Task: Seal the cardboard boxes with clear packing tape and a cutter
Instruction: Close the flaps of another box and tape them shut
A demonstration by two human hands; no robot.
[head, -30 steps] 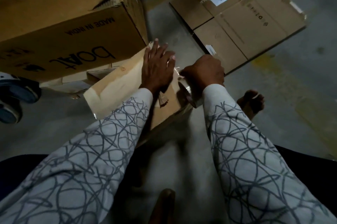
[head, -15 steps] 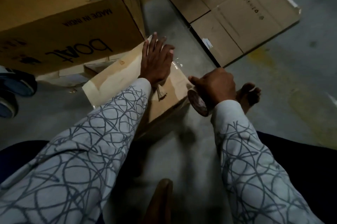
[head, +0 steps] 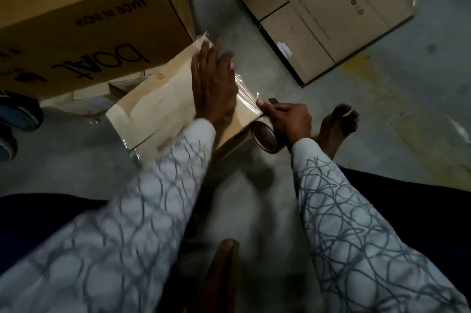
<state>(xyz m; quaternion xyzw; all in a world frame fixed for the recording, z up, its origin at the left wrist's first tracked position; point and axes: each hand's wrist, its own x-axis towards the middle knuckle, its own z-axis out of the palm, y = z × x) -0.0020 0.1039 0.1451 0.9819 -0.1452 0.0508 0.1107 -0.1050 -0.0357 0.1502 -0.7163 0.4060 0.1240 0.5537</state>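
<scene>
L hand (head: 214,83) flat on box (head: 153,109)

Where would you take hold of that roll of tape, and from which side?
Take the tape roll by its curved outer band, from the right, as the right hand does. It stands on edge at the corner of the small box, and its clear strip runs left onto the box, so that side should stay free.

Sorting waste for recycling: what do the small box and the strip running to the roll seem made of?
Small box: likely cardboard, matte tan, creased at folded edges. Strip: thin clear plastic film, glossy; it glints, wrinkles, and the box shows through. Roll: core material unclear, too dim.
</scene>
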